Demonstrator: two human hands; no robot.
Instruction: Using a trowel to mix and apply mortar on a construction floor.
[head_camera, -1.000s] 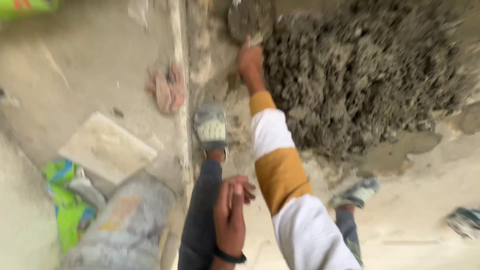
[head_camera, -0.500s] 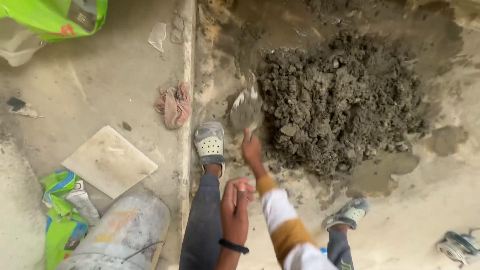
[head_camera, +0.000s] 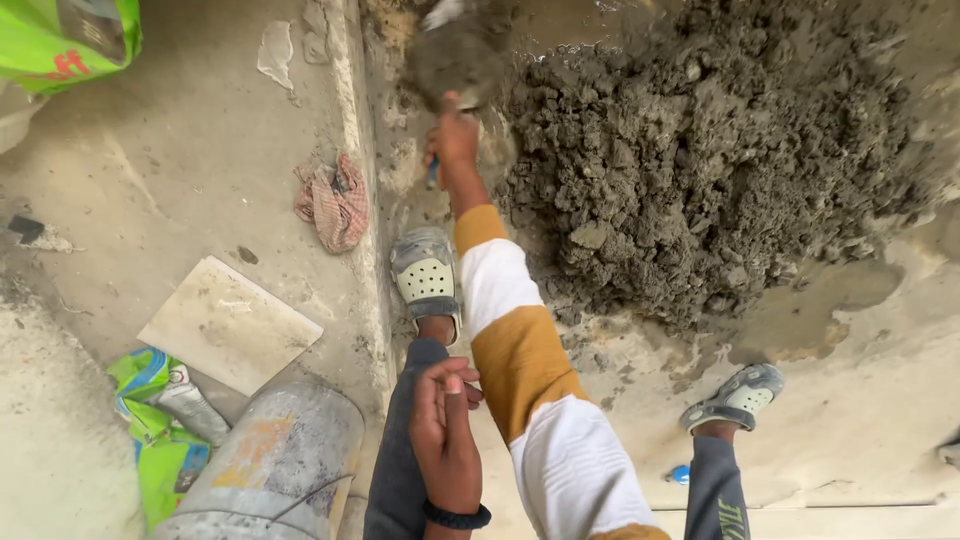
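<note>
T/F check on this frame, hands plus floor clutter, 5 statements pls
1. The right hand grips a trowel loaded with mortar. True.
2. The left hand holds a bucket. False: it rests on the left knee, holding nothing.
3. A checked rag lies left of the mortar pile. True.
4. Both feet are bare. False: each wears a grey clog.
5. The tile sits atop the mortar pile. False: it lies on the floor near the drum.
</note>
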